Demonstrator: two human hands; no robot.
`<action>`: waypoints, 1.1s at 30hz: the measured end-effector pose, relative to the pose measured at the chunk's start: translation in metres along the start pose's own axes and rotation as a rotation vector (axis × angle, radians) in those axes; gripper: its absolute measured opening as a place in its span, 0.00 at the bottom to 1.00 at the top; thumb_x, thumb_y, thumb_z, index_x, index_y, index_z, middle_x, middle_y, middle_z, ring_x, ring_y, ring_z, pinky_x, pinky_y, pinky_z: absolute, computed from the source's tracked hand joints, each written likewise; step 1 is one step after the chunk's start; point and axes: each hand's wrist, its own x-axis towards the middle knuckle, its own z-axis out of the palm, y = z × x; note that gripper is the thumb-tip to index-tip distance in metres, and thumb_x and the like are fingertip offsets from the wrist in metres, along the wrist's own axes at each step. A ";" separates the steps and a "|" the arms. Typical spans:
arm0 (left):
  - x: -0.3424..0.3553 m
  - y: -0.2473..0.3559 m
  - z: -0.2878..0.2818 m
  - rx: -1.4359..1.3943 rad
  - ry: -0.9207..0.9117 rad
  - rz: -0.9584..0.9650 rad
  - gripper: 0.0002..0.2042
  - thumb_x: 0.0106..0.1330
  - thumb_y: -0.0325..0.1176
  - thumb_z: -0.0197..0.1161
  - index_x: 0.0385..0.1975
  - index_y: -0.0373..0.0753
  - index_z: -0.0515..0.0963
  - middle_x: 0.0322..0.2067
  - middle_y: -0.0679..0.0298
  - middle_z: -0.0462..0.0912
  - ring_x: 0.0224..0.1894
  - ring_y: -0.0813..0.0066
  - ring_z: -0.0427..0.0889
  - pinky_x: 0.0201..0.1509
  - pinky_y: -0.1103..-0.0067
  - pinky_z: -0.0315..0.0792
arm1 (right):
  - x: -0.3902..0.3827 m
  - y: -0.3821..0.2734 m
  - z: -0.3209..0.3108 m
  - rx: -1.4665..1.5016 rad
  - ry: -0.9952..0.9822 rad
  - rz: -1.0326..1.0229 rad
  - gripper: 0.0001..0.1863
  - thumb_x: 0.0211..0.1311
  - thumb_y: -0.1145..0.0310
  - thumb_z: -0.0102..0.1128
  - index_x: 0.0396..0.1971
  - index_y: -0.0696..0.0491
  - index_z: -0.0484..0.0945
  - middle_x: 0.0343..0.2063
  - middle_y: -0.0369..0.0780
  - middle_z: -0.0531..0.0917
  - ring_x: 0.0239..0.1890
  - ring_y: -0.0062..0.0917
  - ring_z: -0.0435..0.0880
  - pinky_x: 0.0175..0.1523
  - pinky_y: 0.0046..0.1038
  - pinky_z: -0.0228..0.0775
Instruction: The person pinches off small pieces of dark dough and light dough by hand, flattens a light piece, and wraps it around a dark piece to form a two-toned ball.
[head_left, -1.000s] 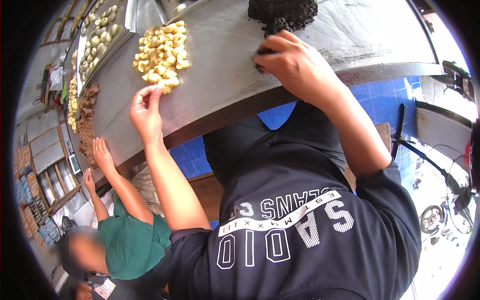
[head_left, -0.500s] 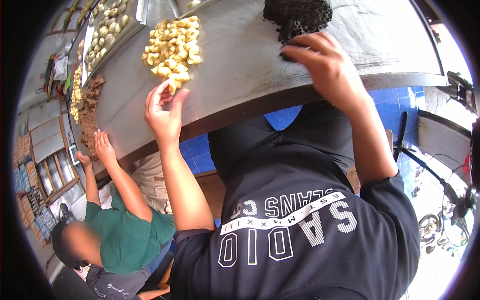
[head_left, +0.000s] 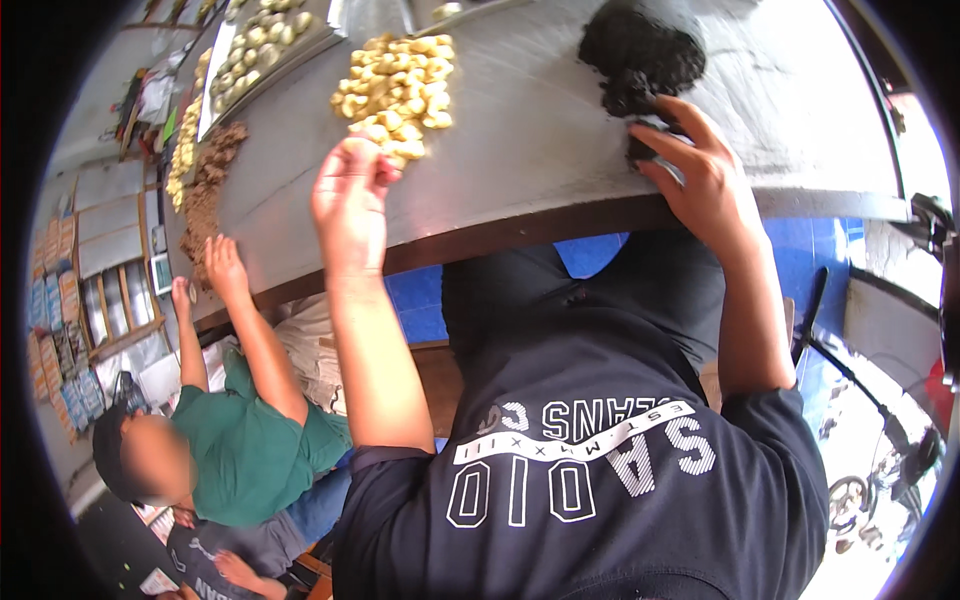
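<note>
A heap of small pale-yellow dough-like pieces (head_left: 400,85) lies on the grey metal table (head_left: 500,130). At its near edge is my left hand (head_left: 352,195), its fingers closed in a pinch; whatever is between them is hidden. Farther right sits a large mass of black, crumbly dough (head_left: 645,50). My right hand (head_left: 710,180) is at the near end of that mass, fingers curled around a small black lump (head_left: 642,147), with thumb and fingertips on it.
Trays of round pale-green pieces (head_left: 262,48) stand at the far left. Beside them run a brown crumbly strip (head_left: 212,180) and a yellow row (head_left: 186,150). A co-worker in a green shirt (head_left: 240,450) has hands at the table's left end. The table's front edge (head_left: 540,225) crosses before me.
My left hand has gone from spread fingers beside a yellow piece to a pinch at the heap. My right hand has closed round a black lump. The whole view has shifted.
</note>
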 end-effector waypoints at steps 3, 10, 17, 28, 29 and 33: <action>-0.016 -0.004 0.037 0.306 -0.108 0.090 0.17 0.88 0.37 0.63 0.62 0.29 0.81 0.48 0.53 0.92 0.46 0.69 0.92 0.53 0.73 0.87 | -0.002 -0.014 0.010 -0.173 -0.026 0.229 0.18 0.67 0.75 0.74 0.57 0.52 0.91 0.62 0.48 0.85 0.61 0.48 0.88 0.65 0.43 0.82; -0.022 -0.030 0.069 0.047 -0.179 0.026 0.12 0.87 0.37 0.65 0.52 0.32 0.82 0.42 0.64 0.89 0.46 0.77 0.91 0.51 0.76 0.87 | 0.007 0.022 0.012 -0.322 0.050 0.060 0.19 0.70 0.76 0.72 0.59 0.56 0.88 0.60 0.50 0.87 0.60 0.48 0.88 0.65 0.44 0.82; -0.033 -0.037 0.068 0.283 -0.206 0.138 0.09 0.86 0.34 0.66 0.49 0.33 0.82 0.50 0.57 0.94 0.47 0.76 0.91 0.55 0.73 0.87 | 0.026 -0.013 0.019 -0.328 -0.103 0.155 0.09 0.71 0.75 0.71 0.48 0.58 0.85 0.49 0.49 0.86 0.57 0.49 0.85 0.61 0.49 0.78; -0.037 -0.024 0.071 0.197 -0.201 -0.016 0.08 0.70 0.24 0.79 0.44 0.35 0.88 0.43 0.65 0.91 0.45 0.77 0.92 0.51 0.75 0.88 | 0.006 0.039 0.010 -0.260 0.034 -0.023 0.14 0.74 0.76 0.70 0.57 0.56 0.89 0.53 0.49 0.87 0.56 0.50 0.87 0.63 0.47 0.80; -0.039 -0.028 0.067 0.492 -0.228 0.323 0.11 0.70 0.28 0.80 0.47 0.35 0.86 0.43 0.65 0.91 0.45 0.71 0.92 0.52 0.72 0.87 | 0.007 0.039 0.015 -0.280 0.016 -0.015 0.14 0.74 0.75 0.70 0.56 0.56 0.88 0.53 0.49 0.87 0.57 0.50 0.87 0.63 0.47 0.80; -0.048 -0.041 0.062 0.963 -0.207 0.749 0.15 0.65 0.36 0.81 0.48 0.38 0.87 0.44 0.63 0.91 0.48 0.58 0.90 0.56 0.63 0.84 | 0.027 -0.006 0.015 -0.340 -0.158 0.115 0.14 0.73 0.76 0.70 0.55 0.56 0.85 0.55 0.49 0.86 0.58 0.49 0.85 0.63 0.47 0.78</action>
